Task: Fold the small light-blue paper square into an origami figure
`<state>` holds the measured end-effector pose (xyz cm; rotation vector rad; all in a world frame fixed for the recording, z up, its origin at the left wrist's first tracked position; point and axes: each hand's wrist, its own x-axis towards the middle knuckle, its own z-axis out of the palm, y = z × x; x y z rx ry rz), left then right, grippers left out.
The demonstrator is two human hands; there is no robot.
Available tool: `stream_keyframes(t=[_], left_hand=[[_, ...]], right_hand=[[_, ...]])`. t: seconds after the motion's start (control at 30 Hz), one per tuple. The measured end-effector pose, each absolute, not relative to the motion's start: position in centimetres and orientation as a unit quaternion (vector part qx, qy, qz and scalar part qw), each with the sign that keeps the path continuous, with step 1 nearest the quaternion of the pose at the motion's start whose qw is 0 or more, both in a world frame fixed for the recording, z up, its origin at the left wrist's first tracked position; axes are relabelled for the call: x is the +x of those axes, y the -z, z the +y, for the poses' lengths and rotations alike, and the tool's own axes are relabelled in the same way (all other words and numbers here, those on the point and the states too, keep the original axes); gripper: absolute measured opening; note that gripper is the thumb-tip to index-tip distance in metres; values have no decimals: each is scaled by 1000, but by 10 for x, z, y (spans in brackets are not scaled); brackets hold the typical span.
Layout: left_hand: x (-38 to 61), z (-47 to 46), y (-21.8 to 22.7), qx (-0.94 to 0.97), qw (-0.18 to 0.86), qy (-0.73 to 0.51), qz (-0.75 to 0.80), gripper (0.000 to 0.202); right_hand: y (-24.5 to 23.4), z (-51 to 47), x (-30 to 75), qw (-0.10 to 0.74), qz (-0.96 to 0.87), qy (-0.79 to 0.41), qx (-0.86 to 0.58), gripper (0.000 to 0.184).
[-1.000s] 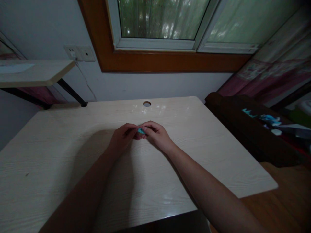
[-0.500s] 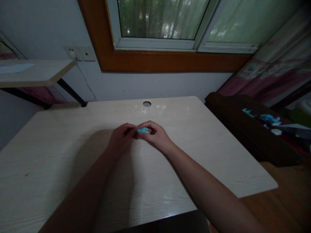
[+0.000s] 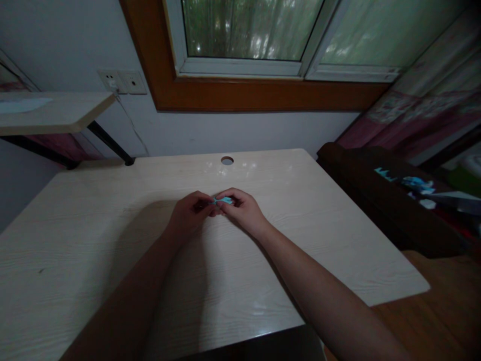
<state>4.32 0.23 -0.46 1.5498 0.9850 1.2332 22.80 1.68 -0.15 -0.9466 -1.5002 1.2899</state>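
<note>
A small light-blue folded piece, seemingly paper (image 3: 224, 200), is held between my two hands over the middle of the desk (image 3: 319, 240). My left hand (image 3: 191, 210) pinches its left end between thumb and fingers. From the other side, my right hand (image 3: 240, 205) grips it, with the thumb lying across its near face. Fingers cover much of the piece, so its full shape is hidden.
A raised shelf (image 3: 56, 120) on black legs stands at the back left. Near the desk's back edge is a round cable hole (image 3: 227, 161). Beyond the right edge, a dark brown piece of furniture (image 3: 356, 200) carries blue and white items (image 3: 417, 185).
My right thumb has shifted onto the blue piece and covers more of its near face. The piece has tilted slightly; both arms stay in place.
</note>
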Motion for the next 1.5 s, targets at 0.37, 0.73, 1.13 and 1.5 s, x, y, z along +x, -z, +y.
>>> stream_keyframes(t=[0.37,0.73,1.13,1.5], left_hand=[[42,-1,4,636,438,-508,383,16],[45,-1,2,613,471,-509,380,19],[47,-6,-5,593,539,-488,346,35],[47,-4,-4,591,530,-510,330,36]], right_hand=[[1,16,227,471,-622,-498,-380,21],[0,14,227,461,-634,-494,-376,26],[-2,13,227,487,-609,-495,-382,33],[3,18,223,545,-553,-541,-321,54]])
